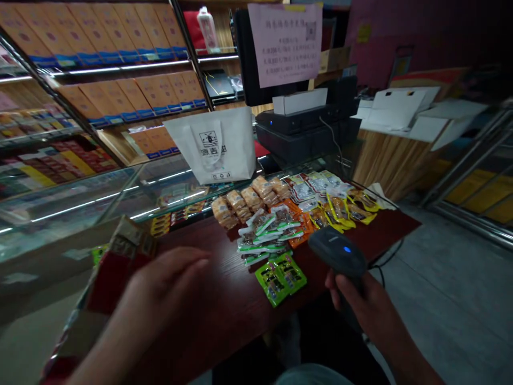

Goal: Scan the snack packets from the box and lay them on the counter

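Observation:
My right hand is wrapped round the handle of a dark barcode scanner, which shows a blue light on top. My left hand hangs over the left part of the dark red counter, smeared by motion, so its fingers cannot be made out. Between the hands lie green snack packets. Behind them is a pile of white-and-green packets, with orange packets beside it. Farther back are wrapped tan packs, yellow-edged packets and silvery packets.
A white paper bag stands on the glass display case. Behind the counter's goods is a black monitor with a printed sheet. An open cardboard box is at the left. Shelves of orange boxes fill the back.

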Available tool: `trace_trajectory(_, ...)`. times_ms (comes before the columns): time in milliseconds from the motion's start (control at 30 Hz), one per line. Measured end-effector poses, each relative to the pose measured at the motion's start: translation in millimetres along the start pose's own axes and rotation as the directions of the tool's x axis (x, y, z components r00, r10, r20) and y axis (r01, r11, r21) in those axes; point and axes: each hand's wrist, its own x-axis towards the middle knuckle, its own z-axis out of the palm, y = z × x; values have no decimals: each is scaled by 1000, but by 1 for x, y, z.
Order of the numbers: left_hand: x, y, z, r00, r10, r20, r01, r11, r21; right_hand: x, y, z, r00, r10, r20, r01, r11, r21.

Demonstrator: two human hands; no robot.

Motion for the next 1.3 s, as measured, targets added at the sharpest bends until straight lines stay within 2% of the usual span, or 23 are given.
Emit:
trace_trajectory(33, -9, 9, 28, 985, 43, 165, -39, 999, -25, -1, 1, -2, 1000, 1, 3, -1, 1000, 12)
trace_trajectory(100, -23, 20, 79, 952, 31, 304, -24, 999, -28, -2, 4, -5, 1000, 3, 1, -3, 1000, 20)
trace_trajectory(167, -31, 24, 117, 950, -35, 310, 24, 999, 39, -5, 6, -9, 1000, 11, -5, -11, 1000, 22)
trace_trajectory(267, -34, 24, 144, 952, -136, 273, 101, 985, 139, -8, 7, -14, 1000, 14, -6, -14, 1000, 27)
trace_trajectory(367, -32, 19, 147, 940, -183, 289, 156, 981, 114, -11, 9, -17, 999, 31, -6, -31, 999, 25)
trace_trajectory(500, -31, 8, 144, 912, -283, 295, 315, 947, -65, -12, 12, -17, 999, 32, -11, -31, 998, 51)
trace_trajectory(633, -36, 2, 141, 840, -427, 336, 530, 780, -333, -13, 11, -12, 999, 43, -10, -42, 997, 72)
trace_trajectory(733, -41, 4, 131, 794, -511, 330, 608, 644, -464, -13, 9, -9, 999, 39, 12, -39, 996, 76)
trace_trajectory(1000, -48, 12, 106, 710, -643, 287, 580, 302, -757, -15, 3, 7, 995, 19, 103, -26, 997, 68)
trace_trajectory(1067, -47, 11, 106, 702, -659, 269, 554, 268, -788, -18, 1, 13, 987, 32, 154, -43, 997, 64)
trace_trajectory(1300, -40, 13, 108, 692, -696, 192, 473, 235, -849, -27, -3, 35, 942, 78, 326, -130, 981, 142)
